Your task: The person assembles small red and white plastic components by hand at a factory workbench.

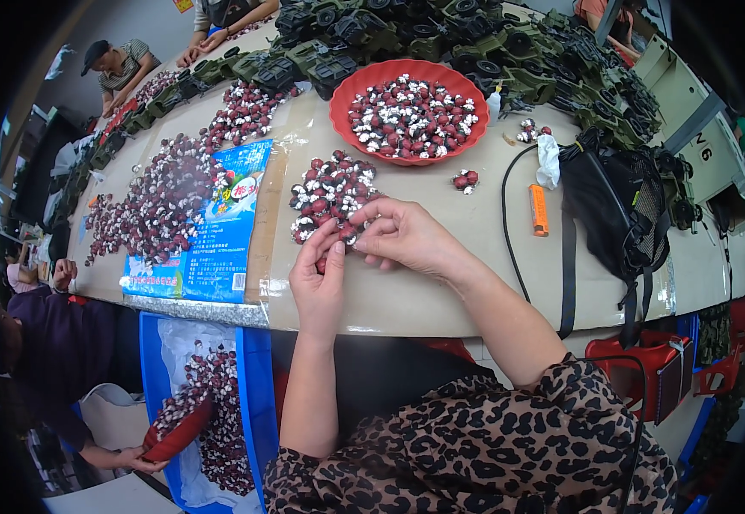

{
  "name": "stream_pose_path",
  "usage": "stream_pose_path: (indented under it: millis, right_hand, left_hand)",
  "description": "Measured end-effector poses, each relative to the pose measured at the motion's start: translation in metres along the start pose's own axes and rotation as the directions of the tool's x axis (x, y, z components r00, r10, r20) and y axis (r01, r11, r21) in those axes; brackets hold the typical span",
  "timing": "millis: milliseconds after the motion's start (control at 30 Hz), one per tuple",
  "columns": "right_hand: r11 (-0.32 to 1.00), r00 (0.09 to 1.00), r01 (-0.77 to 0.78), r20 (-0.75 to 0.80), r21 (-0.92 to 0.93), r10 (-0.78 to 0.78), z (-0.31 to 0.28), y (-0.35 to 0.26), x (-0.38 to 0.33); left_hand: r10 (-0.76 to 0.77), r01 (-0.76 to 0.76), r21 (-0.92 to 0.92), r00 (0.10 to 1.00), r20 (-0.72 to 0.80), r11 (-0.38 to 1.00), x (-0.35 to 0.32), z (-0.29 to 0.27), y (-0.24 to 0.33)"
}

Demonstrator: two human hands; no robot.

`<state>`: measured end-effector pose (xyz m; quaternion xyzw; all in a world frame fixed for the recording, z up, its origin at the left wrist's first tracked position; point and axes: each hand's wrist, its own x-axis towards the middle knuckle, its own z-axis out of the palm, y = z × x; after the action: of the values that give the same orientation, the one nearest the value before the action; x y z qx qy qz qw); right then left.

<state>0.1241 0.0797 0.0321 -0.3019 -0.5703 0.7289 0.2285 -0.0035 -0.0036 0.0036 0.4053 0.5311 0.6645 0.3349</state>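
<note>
Here, item one: left hand (319, 278) and right hand (400, 233) are meeting at the table (407, 300) edge, fingertips pinching together on one small dark red piece (344, 233); the left is also cupping another red piece at its palm. Whether the two halves are seated is too small to tell.

Item two: pile (331, 190) of red-and-white pieces, lying at twelve o'clock from the hands, its near edge touching the right fingertips.

Item three: red bowl (408, 110), holding more such pieces, sitting further off at one o'clock.

Item four: blue printed sheet (210, 227) at nine to ten o'clock, a wider scatter (163, 201) of pieces spreading on and beyond it.

Item five: orange lighter (539, 210) at three o'clock, black bag (621, 201) beyond it, green toy vehicles (509, 51) along the far rim.

Item six: blue bin (248, 394) below the table at seven o'clock, a co-worker's hand (137, 461) dipping a red scoop (177, 435) into it.

Risk note: the hands are working just beside the table edge, so a loosening pinch would probably be sending the piece off into the lap or floor; a sweeping wrist could be scattering the pile.
</note>
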Motion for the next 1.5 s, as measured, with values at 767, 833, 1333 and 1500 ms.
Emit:
stream_pose_path:
  millis: [767, 833, 1333, 1500]
  right_hand:
    - [0.982, 0.993, 0.116, -0.010, -0.148, -0.119, 0.001, 0.003, 0.000]
    - [0.979, 0.987, 0.156, -0.015, -0.129, -0.159, 0.002, 0.006, 0.002]
    - [0.537, 0.873, 0.074, -0.206, -0.840, -0.441, -0.007, 0.011, 0.003]
    - [0.500, 0.905, 0.025, -0.194, -0.866, -0.380, -0.005, 0.007, 0.000]
  left_hand:
    - [-0.053, 0.043, 0.087, 0.992, 0.115, 0.995, -0.001, -0.004, -0.004]
    - [-0.047, 0.042, 0.041, 0.992, 0.117, 0.998, -0.001, -0.002, -0.002]
    - [-0.106, 0.133, -0.501, 0.991, 0.081, 0.855, 0.013, -0.016, -0.002]
    - [-0.218, 0.257, -0.459, 0.966, 0.138, 0.850, 0.012, -0.001, 0.010]
